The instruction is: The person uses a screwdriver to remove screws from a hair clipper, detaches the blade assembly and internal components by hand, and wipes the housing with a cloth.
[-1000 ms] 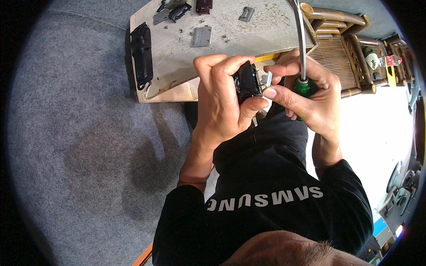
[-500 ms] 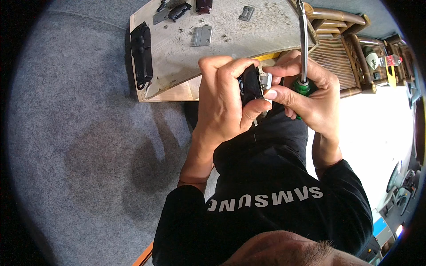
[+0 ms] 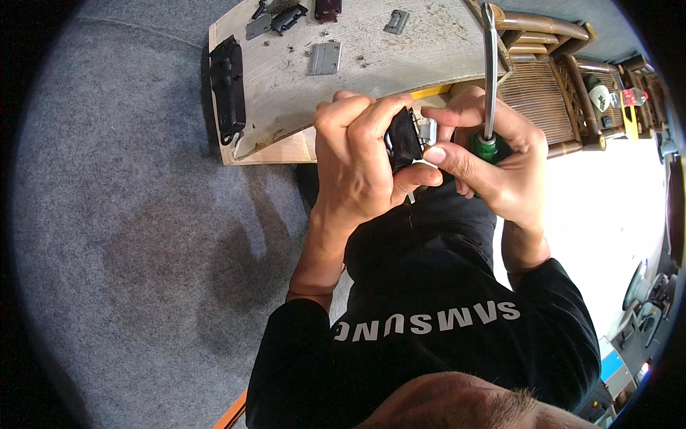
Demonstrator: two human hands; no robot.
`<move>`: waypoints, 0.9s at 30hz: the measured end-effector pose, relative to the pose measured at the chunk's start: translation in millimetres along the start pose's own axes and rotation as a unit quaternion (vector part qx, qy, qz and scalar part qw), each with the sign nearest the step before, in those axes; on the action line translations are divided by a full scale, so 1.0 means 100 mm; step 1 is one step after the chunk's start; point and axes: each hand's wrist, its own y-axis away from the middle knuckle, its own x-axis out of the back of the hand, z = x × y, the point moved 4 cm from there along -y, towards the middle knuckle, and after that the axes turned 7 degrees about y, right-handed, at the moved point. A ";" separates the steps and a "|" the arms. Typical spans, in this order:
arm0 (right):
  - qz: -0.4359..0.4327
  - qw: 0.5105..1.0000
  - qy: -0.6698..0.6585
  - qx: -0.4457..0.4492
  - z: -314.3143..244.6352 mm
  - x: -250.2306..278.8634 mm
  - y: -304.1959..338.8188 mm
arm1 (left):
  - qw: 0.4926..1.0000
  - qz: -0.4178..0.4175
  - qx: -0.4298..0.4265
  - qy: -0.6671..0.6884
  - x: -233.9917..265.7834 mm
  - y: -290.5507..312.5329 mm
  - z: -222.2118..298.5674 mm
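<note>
My left hand (image 3: 357,154) is closed round a black hair clipper body (image 3: 405,141), thumb below and fingers over the top. A small pale metal part (image 3: 427,131) sits at the clipper's right end. The thumb and forefinger of my right hand (image 3: 511,157) are at this part, the thumb touching its lower side. Tucked in the same hand is a screwdriver (image 3: 490,79) with a green handle, its shaft pointing away from me. My palms and fingers hide much of the clipper.
On the wooden board (image 3: 279,100) ahead lie a long black housing shell (image 3: 227,89), a silver plate with holes (image 3: 325,58), a smaller grey metal piece (image 3: 396,21), a dark red cover (image 3: 329,10) and hair clippings. A bamboo chair (image 3: 536,86) stands to the right.
My right forefinger has lifted slightly off the pale metal part, showing more of it. The clipper has turned a little, and the screwdriver has shifted slightly with my right hand.
</note>
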 end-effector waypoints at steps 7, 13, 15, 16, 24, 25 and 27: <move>0.006 0.958 0.237 0.159 -0.17 0.07 -0.01 | 0.999 0.022 -0.026 -0.004 -0.03 -0.01 0.00; -0.017 0.980 0.164 0.114 -0.14 0.08 -0.02 | 0.999 0.024 -0.040 -0.029 -0.05 -0.01 0.01; -0.029 0.986 0.138 0.095 -0.11 0.09 -0.02 | 0.998 0.029 -0.049 -0.032 -0.05 -0.01 0.01; -0.033 0.986 0.132 0.091 -0.10 0.09 -0.03 | 0.998 0.030 -0.053 -0.033 -0.05 -0.01 0.01; -0.040 0.986 0.121 0.105 -0.06 0.09 -0.03 | 0.998 0.026 -0.047 -0.012 -0.06 0.00 0.00; -0.041 0.988 0.114 0.099 -0.06 0.09 -0.03 | 0.999 0.026 -0.046 -0.009 -0.06 -0.01 0.00; -0.047 0.989 0.101 0.093 -0.07 0.09 -0.05 | 0.999 0.023 -0.039 -0.008 -0.05 -0.01 0.00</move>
